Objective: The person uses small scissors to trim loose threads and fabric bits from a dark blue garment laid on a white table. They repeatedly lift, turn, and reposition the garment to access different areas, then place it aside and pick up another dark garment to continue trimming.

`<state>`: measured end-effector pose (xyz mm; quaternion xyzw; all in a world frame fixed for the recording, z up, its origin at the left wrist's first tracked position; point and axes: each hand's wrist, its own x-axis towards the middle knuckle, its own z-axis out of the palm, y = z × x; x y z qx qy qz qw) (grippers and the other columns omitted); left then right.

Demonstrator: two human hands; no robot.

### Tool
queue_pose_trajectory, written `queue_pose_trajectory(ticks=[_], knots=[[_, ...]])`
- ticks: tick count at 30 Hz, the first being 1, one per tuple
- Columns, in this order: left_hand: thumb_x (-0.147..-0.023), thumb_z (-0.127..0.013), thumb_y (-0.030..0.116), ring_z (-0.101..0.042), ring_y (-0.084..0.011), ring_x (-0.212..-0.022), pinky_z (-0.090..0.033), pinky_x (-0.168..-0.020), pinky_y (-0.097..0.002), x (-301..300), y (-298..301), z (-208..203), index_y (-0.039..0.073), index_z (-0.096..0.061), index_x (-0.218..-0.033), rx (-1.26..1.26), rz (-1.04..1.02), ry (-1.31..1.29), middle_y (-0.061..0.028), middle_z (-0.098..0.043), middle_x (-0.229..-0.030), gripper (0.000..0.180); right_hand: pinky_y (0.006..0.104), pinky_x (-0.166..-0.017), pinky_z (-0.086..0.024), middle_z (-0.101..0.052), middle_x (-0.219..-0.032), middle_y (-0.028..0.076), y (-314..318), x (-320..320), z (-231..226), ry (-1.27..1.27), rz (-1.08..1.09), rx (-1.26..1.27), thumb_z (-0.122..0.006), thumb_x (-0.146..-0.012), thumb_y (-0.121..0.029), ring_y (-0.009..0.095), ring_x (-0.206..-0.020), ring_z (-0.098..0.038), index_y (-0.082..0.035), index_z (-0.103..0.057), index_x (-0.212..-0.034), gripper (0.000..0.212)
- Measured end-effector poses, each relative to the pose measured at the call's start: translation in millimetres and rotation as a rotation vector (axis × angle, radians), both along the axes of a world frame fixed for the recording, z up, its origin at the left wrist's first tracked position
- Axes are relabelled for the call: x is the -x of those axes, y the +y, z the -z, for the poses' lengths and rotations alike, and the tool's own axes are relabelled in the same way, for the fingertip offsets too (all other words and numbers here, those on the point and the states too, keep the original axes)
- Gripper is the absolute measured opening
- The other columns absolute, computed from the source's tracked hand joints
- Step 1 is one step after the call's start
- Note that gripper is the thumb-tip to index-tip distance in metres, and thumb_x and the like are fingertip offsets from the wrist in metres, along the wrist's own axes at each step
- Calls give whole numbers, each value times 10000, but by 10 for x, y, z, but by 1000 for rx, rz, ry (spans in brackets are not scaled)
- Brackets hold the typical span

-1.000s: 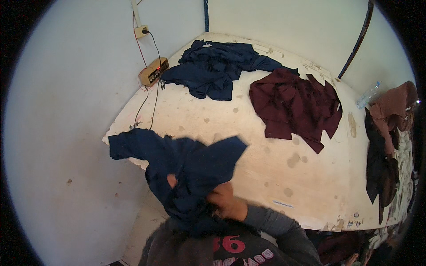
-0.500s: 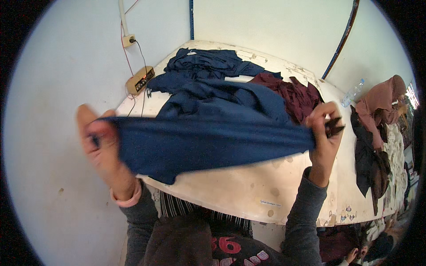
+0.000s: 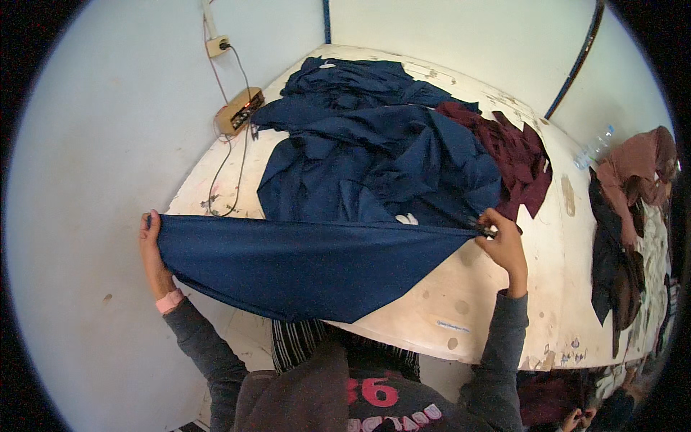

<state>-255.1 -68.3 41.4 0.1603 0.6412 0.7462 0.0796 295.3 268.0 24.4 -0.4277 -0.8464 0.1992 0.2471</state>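
A navy blue piece of cloth (image 3: 302, 266) is stretched by its upper edge between my two hands, its lower part drooping over the near edge of the table. My left hand (image 3: 150, 237) pinches one corner, out past the table's left side. At the other end my right hand (image 3: 505, 241) grips the edge, and a small dark pointed tool (image 3: 486, 230) also shows in its fingers; its kind is unclear. Just beyond lies a heap of navy cloth (image 3: 374, 158), with a small white piece (image 3: 407, 219) by the stretched edge.
Maroon cloth (image 3: 515, 151) lies right of the heap on the white, stained table (image 3: 425, 302). A brown box with cords (image 3: 240, 110) sits at the left wall. Farther right are a clear bottle (image 3: 594, 147), black cloth (image 3: 608, 252) and another person (image 3: 633, 173).
Both hands have gone lower and the left one outward. The cloth, blurred and raised before, now hangs taut along its upper edge, showing more of the heap behind it.
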Motion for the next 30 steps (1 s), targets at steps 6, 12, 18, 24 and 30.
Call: queue_pose_trajectory(ticks=[6,12,18,24,30], knots=[[-979,-707,353,-526,-40,-727,-415,-653,-216,-219,162,19,129,-594,-984,-84,-36,-34,55,-568,-844,251,256,-744,-452,-589,-855,-6,209,-421,90,440,12,237,-774,-762,-20,114,-808,-565,-28,-592,-916,239],[-999,-693,321,-533,-36,-683,-407,-612,-192,127,-33,197,128,-591,-1009,-111,254,30,59,-594,-816,218,215,-597,-393,-545,-729,-30,90,-1075,-291,536,-155,375,-868,-722,-108,53,-666,-500,-60,-588,-767,288],[-968,-732,290,-607,-93,-724,-453,-626,-228,38,280,497,85,-571,-1051,314,245,154,-2,-665,-872,273,228,-644,-462,-650,-793,5,282,-1002,-14,232,99,314,-830,-808,-69,68,-719,-572,-4,-693,-866,163],[-877,-790,240,-695,-289,-965,-528,-823,-384,-401,644,715,47,-576,-1205,696,140,859,-153,-709,-1071,436,342,-750,-542,-682,-1002,78,238,-747,238,-239,315,-298,-831,-825,-170,249,-875,-706,-54,-680,-1094,330],[-905,-753,227,-716,-249,-949,-540,-827,-347,-1283,1144,437,53,-688,-1151,371,805,543,-119,-743,-1026,309,338,-860,-562,-740,-1027,115,-341,794,-24,232,-249,96,-666,-768,77,244,-969,-722,-29,-725,-1049,306]])
